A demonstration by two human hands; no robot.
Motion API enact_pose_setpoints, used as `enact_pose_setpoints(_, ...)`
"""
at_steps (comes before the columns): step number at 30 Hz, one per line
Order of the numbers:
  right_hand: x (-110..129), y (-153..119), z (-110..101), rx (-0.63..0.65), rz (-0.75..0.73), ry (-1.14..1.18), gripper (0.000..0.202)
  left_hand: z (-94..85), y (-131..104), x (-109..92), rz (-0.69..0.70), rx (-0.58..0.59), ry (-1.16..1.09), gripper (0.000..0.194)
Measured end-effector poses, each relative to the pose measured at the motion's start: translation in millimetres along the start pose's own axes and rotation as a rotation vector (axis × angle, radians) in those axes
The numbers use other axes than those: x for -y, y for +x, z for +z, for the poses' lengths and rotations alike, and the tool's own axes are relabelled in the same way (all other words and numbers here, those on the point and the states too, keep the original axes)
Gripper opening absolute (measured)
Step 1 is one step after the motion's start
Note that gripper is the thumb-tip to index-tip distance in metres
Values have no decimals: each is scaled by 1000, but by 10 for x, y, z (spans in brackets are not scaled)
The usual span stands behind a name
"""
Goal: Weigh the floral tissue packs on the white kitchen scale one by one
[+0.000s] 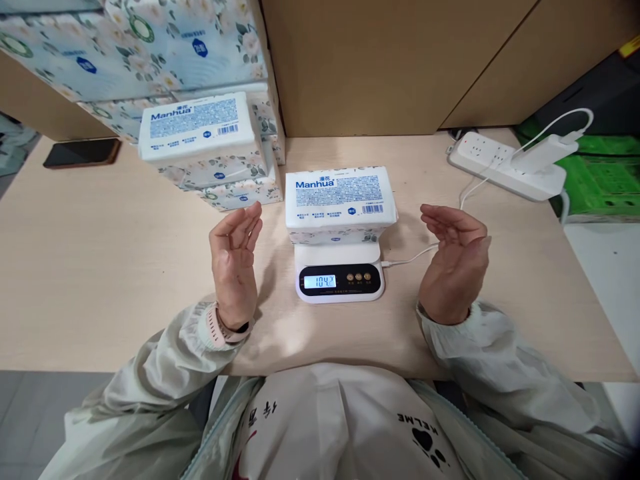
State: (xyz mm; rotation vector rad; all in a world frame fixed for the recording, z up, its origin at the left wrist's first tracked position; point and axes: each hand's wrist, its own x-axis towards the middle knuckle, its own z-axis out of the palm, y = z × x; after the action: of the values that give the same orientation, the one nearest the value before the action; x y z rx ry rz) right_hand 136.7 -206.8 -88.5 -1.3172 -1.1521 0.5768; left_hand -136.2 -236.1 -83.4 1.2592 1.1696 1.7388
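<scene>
A tissue pack [340,198] marked Manhua lies flat on a white digital kitchen scale [340,273], covering most of its platform. The lit display [321,281] appears to read 104.2. To the left of the scale, my left hand [235,263] is raised with its palm turned inward, fingers stretched out and nothing in it. My right hand [454,261] mirrors it on the other side, fingers extended and bent slightly inward, also holding nothing. Neither hand touches the pack or the scale. A white cable [410,259] runs from the scale's right side behind my right hand.
More tissue packs [200,130] are stacked at the back left, below larger floral bundles [175,47]. A dark phone [83,153] lies at the far left. On the right sits a white power strip [505,163] with a plugged-in charger, beside a green object [605,177]. A brown panel [360,67] stands behind the table.
</scene>
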Motion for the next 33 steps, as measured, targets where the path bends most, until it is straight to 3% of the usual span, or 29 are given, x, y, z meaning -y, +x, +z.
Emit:
enact_pose_setpoints(14,-143,18,-11,-5,-125,176,52,3,-14,18,-3,-21,-45,49)
enact_pose_setpoints(21,-73,-5,-55,39,-69,157,45,24,-6,-6,-75,-56,-81,38)
enact_pose_setpoints(24,-37,69,-78,121,-9,100,40,-19,64,-65,-180,-68,-28,26)
enact_pose_setpoints(28,70,208,-54,322,154,74,52,-23,281,-299,-403,94,-22,31)
enact_pose_setpoints(30,159,254,-20,473,225,108,59,70,416,-465,-486,279,-52,37)
enact_pose_setpoints(33,261,367,34,636,234,163,60,361,626,-669,-518,562,-87,38)
